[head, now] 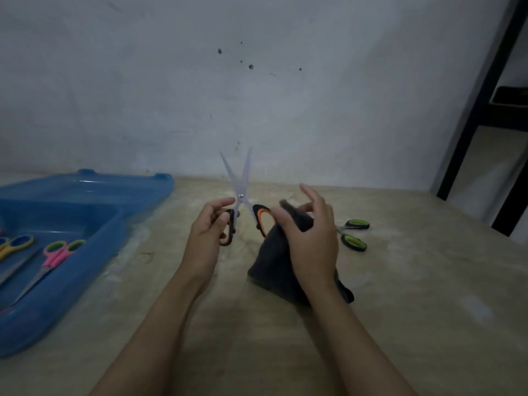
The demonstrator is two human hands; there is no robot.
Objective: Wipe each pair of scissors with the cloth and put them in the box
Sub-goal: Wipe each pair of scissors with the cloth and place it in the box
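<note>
My left hand (210, 230) grips one black-and-orange handle of a pair of scissors (241, 192), held upright above the table with the blades spread apart and pointing up. My right hand (308, 238) holds a dark grey cloth (274, 267) that hangs down from it, its thumb pressing the cloth beside the other orange handle. A second pair of scissors with green-and-black handles (354, 234) lies on the table just right of my right hand. The blue plastic box (85, 270) stands at the left, open.
Inside the box lie pink-handled scissors (58, 255) and yellow-and-blue-handled scissors (14, 245). The box's blue lid (94, 187) lies behind it by the wall. A black frame (485, 110) stands at the right beyond the table's edge.
</note>
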